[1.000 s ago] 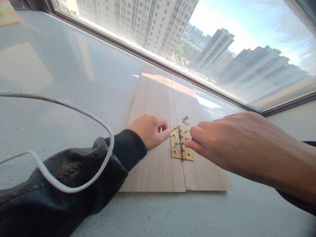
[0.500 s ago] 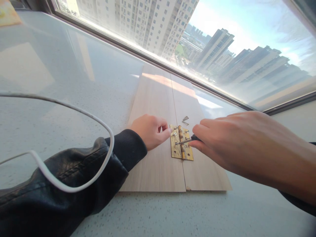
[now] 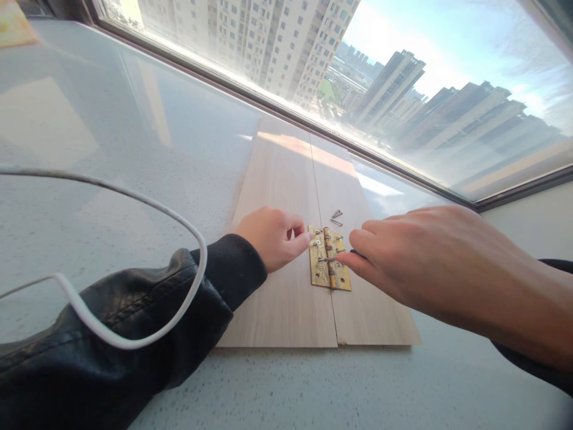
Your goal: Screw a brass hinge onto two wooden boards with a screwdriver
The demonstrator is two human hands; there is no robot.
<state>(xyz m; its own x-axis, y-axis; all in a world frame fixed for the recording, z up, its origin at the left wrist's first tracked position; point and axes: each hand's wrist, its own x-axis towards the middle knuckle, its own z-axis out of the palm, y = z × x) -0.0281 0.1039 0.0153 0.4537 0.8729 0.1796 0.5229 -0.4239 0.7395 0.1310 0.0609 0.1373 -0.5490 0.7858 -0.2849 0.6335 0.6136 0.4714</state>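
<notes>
**Inspector:** Pale speckled desk [image 3: 134, 179] under a wide window; two wooden boards [image 3: 286, 298] lie edge to edge on it. Where is the work?

**Onlooker:** On the brass hinge [image 3: 329, 260] straddling the seam between the boards. Its barrel runs roughly 12 to 6 o'clock along that seam, one leaf on each board.

**Inspector:** Left hand?

**Onlooker:** The left hand [image 3: 271, 237] sits at 9 o'clock of the hinge, curled into a loose fist, thumb tip touching the left leaf's edge. It holds nothing; it only presses.

**Inspector:** Right hand?

**Onlooker:** The right hand [image 3: 403, 257] comes in from 3 o'clock, its grip closed round a slim screwdriver [image 3: 332, 258]. The shaft lies almost level, pointing toward 9 o'clock, crossing the barrel at right angles; the tip rests on the left leaf. The handle is nearly hidden by the fingers.

**Inspector:** Loose parts?

**Onlooker:** Two spare screws [image 3: 336, 216] at 12 o'clock of the hinge, on the right board, apart from both hands. A white cable [image 3: 188, 227] loops over the left sleeve [image 3: 134, 322].

**Inspector:** Change from half a second back?

**Onlooker:** The right hand has shifted slightly toward the hinge, so less shaft shows. Left hand, hinge and boards unchanged.
</notes>
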